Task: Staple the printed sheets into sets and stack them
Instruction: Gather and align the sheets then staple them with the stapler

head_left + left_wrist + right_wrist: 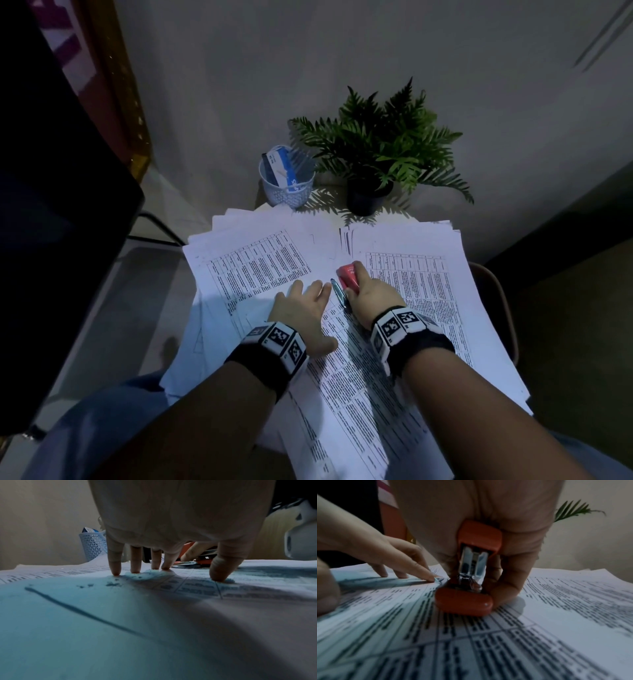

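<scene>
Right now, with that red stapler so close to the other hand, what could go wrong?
1. The left hand's fingers press the paper right beside the mouth of the red stapler, so one might get pinched.
2. The right hand holds the stapler tilted, so the staple may go in crooked.
3. The printed sheets lie in loose, fanned piles, some over the table edge, so a nudge could slide them off.

Counts, as far as visible:
- stapler (pixel 348 276): one, red-orange.
- hands: two, left hand (pixel 301 317) and right hand (pixel 371 297).
- wrist bands with black-and-white markers: two, one per wrist.
- potted plant (pixel 380 144): one.
- perforated white cup (pixel 286 190): one, one blue-and-white box (pixel 279 168) inside.
- printed sheets (pixel 428 274): many, overlapping; exact number cannot be told.
</scene>
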